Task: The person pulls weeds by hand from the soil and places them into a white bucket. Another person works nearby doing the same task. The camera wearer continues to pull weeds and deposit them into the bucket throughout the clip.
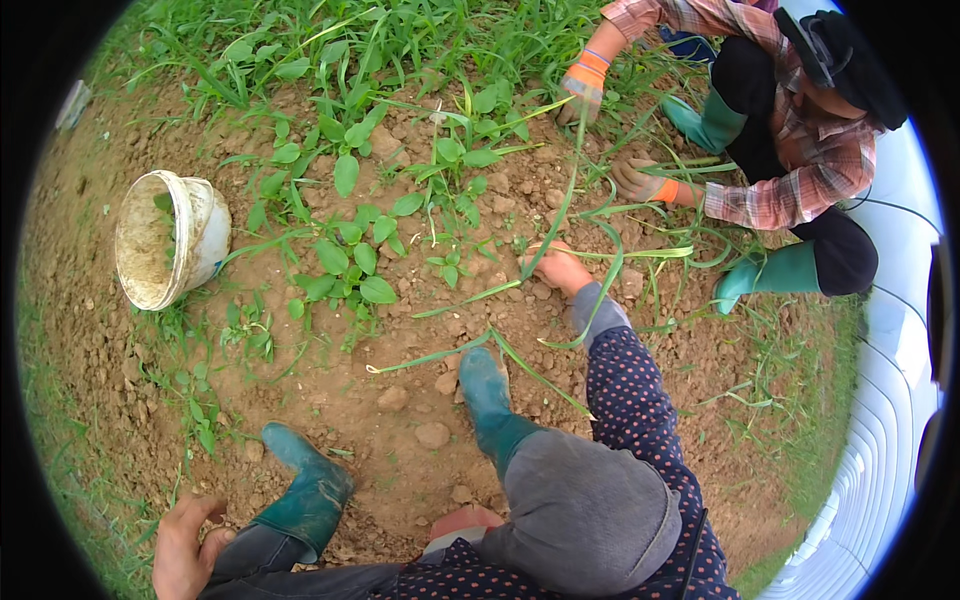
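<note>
My right hand (558, 268), bare below a grey cuff and a dark dotted sleeve, reaches low over the soil. Its fingers close round the base of a long-leafed green plant (570, 195), like garlic or leek, whose strap leaves spread around it. The fingertips are partly hidden. At the lower left, my left hand (185, 545) hovers beside my left knee, thumb and fingers apart, with nothing in it. Another long bent leaf (430, 358) lies across the soil near my right boot (483, 385). Broad-leafed seedlings (350, 262) grow left of my right hand.
A dirty white bucket (205, 235) stands at the left, tilted toward the left. At the upper right a co-worker in a plaid shirt (770, 200) and orange-cuffed gloves (583, 85) works among the leaves. Dense weeds (400, 45) fill the far side; white sheeting (890, 400) borders the right.
</note>
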Demonstrator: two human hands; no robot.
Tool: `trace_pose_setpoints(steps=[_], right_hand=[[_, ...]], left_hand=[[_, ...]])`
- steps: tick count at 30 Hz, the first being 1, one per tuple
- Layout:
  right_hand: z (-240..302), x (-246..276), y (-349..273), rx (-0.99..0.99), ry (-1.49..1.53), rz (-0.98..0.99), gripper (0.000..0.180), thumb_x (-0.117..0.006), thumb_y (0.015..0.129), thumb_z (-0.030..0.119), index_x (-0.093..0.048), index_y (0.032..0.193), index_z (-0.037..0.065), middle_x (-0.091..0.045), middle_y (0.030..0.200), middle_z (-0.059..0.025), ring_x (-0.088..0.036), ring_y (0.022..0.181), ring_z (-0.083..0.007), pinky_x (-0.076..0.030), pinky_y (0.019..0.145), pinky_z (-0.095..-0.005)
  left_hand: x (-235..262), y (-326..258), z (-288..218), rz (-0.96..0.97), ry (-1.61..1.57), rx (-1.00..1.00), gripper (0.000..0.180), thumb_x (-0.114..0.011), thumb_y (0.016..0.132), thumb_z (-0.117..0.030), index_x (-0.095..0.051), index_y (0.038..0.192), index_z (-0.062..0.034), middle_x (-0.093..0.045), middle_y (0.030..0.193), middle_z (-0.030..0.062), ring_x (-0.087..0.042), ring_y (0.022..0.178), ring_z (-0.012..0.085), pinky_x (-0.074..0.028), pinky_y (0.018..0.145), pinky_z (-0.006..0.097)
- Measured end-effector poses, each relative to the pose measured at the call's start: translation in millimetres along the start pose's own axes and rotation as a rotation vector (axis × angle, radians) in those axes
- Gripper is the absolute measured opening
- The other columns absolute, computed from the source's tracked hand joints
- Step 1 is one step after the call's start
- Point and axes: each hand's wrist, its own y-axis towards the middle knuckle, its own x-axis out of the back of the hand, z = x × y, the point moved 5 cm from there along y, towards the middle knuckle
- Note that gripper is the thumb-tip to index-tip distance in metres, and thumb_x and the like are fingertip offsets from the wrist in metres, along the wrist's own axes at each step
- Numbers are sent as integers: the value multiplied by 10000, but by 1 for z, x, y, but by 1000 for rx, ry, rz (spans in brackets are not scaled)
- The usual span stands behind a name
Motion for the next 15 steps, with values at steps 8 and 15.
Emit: trace_pose_setpoints(steps=[8, 15], right_hand=[[39, 11, -16, 37, -72, -215, 195, -597, 874, 188, -645, 917, 4, -643, 707, -75, -593, 581, -211, -455, 516, -345], [36, -19, -1, -71, -606, -254, 280, -653, 751, 263, -664, 841, -2, -659, 833, -214, -633, 814, -398, -507, 726, -475]], left_hand=[[-1, 2, -3, -4, 23, -8, 330, -729, 719, -166, -600, 965, 12, -579, 784, 136, -587, 744, 294, -453, 688, 369], [-2, 2, -4, -27, 15, -34, 322, -731, 717, -166, -607, 958, 10, -584, 785, 136, -593, 737, 284, -456, 680, 368]])
